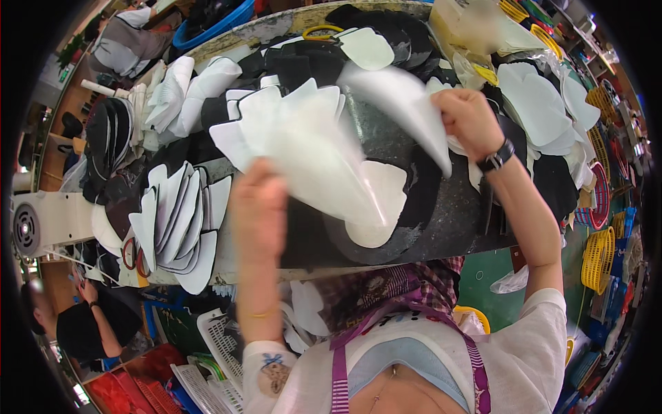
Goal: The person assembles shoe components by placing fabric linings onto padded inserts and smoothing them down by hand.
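Observation:
My left hand (258, 200) holds a fanned bunch of thin white shaped sheets (296, 138) above the dark worktable (448, 207). The bunch is blurred from motion. My right hand (467, 117) grips another white sheet (407, 103) by its edge, up and to the right of the bunch. A black watch sits on my right wrist. Under the sheets a white cut piece (379, 200) lies flat on a black cut piece (414, 193) on the table.
A fanned stack of white and black cut pieces (179, 221) lies at the table's left. More white pieces (545, 110) are piled at the right, black ones (303, 58) at the back. Yellow and red baskets (598, 255) stand on the right. Another person (89, 324) crouches at lower left.

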### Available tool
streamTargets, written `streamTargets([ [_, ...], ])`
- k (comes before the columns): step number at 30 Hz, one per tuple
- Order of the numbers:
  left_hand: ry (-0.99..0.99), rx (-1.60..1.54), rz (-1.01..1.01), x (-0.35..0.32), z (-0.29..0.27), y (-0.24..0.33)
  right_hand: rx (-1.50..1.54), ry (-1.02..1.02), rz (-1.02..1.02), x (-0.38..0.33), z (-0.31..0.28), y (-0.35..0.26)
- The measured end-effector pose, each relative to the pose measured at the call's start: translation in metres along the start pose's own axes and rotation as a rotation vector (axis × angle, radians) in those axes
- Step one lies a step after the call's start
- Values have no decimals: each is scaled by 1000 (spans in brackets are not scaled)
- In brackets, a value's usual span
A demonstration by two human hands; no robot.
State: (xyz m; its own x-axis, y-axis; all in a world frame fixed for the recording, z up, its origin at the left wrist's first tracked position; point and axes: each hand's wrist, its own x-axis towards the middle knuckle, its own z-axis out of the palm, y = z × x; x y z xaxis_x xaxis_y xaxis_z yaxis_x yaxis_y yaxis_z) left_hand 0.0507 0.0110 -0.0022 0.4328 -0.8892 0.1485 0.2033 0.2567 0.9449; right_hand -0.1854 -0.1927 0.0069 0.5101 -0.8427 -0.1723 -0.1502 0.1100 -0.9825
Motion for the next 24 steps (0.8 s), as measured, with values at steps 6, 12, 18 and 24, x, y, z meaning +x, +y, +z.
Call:
streamTargets([
  [6, -192, 530, -359, 12, -36, 40, -821, 224, -469, -18, 12, -8],
  [12, -163, -160, -463, 3, 28, -27, -1132, -264, -1166, -72, 70, -2],
  [18, -219, 125, -185, -44, 21, -24, -455, -520, -2, -73, 59, -9],
  [24, -89, 653, -170, -42, 8, -31, -242, -628, 420, -80, 63, 28],
])
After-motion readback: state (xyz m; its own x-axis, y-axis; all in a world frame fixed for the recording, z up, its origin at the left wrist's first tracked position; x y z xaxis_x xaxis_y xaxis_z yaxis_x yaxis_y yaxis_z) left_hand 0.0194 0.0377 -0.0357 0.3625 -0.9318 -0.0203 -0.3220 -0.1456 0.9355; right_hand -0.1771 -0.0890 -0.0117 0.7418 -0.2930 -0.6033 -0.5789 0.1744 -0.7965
